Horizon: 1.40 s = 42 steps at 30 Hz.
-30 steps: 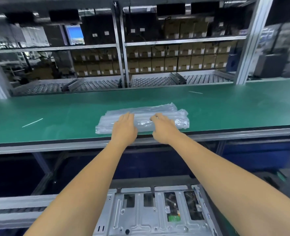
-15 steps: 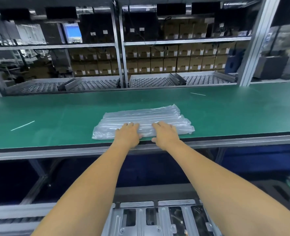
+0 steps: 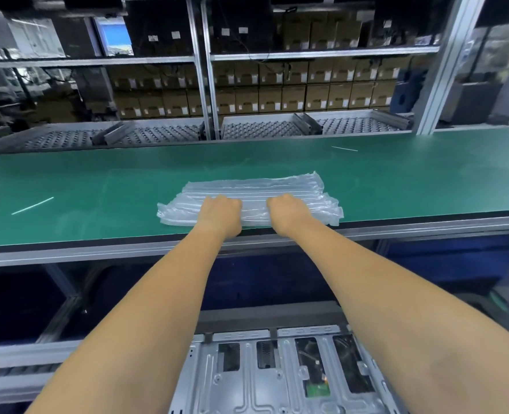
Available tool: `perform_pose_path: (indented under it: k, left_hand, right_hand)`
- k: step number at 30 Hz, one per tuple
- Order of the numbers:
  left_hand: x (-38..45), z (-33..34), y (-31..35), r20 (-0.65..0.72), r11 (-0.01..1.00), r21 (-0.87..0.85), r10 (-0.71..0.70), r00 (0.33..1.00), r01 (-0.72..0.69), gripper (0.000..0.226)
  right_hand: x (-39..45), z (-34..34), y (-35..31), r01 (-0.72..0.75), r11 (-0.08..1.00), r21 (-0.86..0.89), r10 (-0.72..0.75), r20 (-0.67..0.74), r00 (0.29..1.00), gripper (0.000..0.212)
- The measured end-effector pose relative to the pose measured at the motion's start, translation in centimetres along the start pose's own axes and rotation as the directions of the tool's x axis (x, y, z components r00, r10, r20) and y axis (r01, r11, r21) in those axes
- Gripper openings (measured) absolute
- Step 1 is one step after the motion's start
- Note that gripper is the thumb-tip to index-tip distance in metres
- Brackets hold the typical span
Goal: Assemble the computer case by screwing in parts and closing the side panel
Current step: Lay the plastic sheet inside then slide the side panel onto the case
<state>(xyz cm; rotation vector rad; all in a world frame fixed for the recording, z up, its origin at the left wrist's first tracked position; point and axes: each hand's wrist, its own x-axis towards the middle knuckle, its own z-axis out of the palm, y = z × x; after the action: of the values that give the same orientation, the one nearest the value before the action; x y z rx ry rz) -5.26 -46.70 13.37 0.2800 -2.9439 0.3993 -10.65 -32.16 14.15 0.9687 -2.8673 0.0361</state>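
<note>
Green bench [image 3: 98, 186]: both hands grip air-cushion wrap [image 3: 256, 189] before shelves [image 3: 307, 85].

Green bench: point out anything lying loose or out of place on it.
Two thin white strips lie loose on the green bench: one left, one far right. The air-cushion packaging overhangs nothing; both hands hold its near edge.

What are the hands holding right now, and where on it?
Both the left hand and right hand grip the clear air-cushion packaging along its near edge.
</note>
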Motion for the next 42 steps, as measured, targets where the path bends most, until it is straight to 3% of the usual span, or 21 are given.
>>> perform_pose_path:
  k: [5, 8, 11, 13, 15, 19, 23, 26, 28, 32, 37, 39, 41, 42]
  left_hand:
    - [-2.3, -1.2, 0.7, 0.026, 0.997, -0.075, 0.019, 0.999, -0.017, 0.015]
    - [-5.2, -2.5, 1.3, -0.049, 0.995, -0.086, 0.049, 0.998, -0.053, 0.007]
    - [-8.8, -2.5, 1.8, -0.179, 0.993, -0.086, 0.067, 0.981, -0.083, 0.01]
    - [-10.7, -2.6, 2.1, -0.194, 0.992, -0.077, 0.084, 0.977, -0.1, 0.01]
    - [-12.3, -2.9, 2.6, -0.164, 0.988, -0.051, 0.134, 0.977, -0.144, 0.012]
    - [-16.0, -2.7, 3.3, -0.083, 0.972, -0.083, 0.213, 0.973, -0.22, 0.018]
    - [-20.4, -2.3, 3.5, -0.085, 0.924, -0.272, 0.255, 0.963, -0.269, 0.021]
    - [-23.9, -2.2, 4.4, 0.033, 0.873, -0.393, 0.327, 0.944, -0.289, 0.027]
    - [-25.9, -2.0, 5.2, 0.152, 0.897, -0.322, 0.366, 0.918, -0.304, 0.041]
    - [-29.3, -2.0, 7.0, 0.272, 0.92, -0.257, 0.363, 0.891, -0.296, 0.045]
    - [-32.6, -1.9, 9.9, 0.27, 0.933, -0.232, 0.333, 0.903, -0.275, 0.053]
    - [-33.8, -1.4, 10.9, 0.291, 0.941, -0.215, 0.318, 0.902, -0.262, 0.049]
    - [-34.4, -0.8, 11.2, 0.287, 0.945, -0.227, 0.296, 0.911, -0.236, 0.038]
    - [-34.6, -0.7, 11.2, 0.289, 0.945, -0.242, 0.289, 0.913, -0.222, 0.035]
  right_hand:
    - [-2.7, -1.7, 0.0, 0.018, 1.0, 0.007, -0.018, 0.049, 0.999, 0.016]
    - [-5.5, -2.8, 0.0, 0.035, 0.997, 0.069, -0.036, 0.019, 0.999, 0.003]
    - [-8.9, -3.5, -0.1, 0.109, 0.984, 0.143, -0.111, 0.003, 0.994, 0.036]
    - [-11.0, -3.5, -0.8, 0.142, 0.986, 0.084, -0.147, 0.049, 0.988, 0.054]
    - [-12.9, -2.5, -2.0, 0.124, 0.992, 0.008, -0.124, 0.097, 0.988, 0.052]
    - [-17.2, -0.9, -4.4, 0.107, 0.994, 0.003, -0.106, 0.158, 0.982, 0.031]
    - [-22.3, -0.6, -6.0, 0.093, 0.994, 0.055, -0.101, 0.153, 0.983, 0.038]
    - [-26.4, 0.1, -7.7, 0.066, 0.99, 0.121, -0.091, 0.218, 0.972, 0.041]
    - [-29.0, 1.2, -9.0, 0.042, 0.975, 0.218, -0.103, 0.274, 0.956, 0.037]
    - [-33.1, 3.3, -10.1, -0.044, 0.918, 0.394, -0.108, 0.355, 0.929, 0.031]
    - [-36.8, 4.1, -7.4, -0.055, 0.868, 0.494, -0.213, 0.471, 0.856, 0.065]
    - [-37.7, 3.9, -6.4, -0.021, 0.872, 0.489, -0.22, 0.43, 0.875, 0.057]
    - [-37.8, 3.3, -4.7, -0.024, 0.883, 0.468, -0.082, 0.205, 0.975, 0.05]
    - [-37.8, 3.0, -3.7, -0.019, 0.929, 0.37, -0.012, 0.082, 0.997, 0.05]
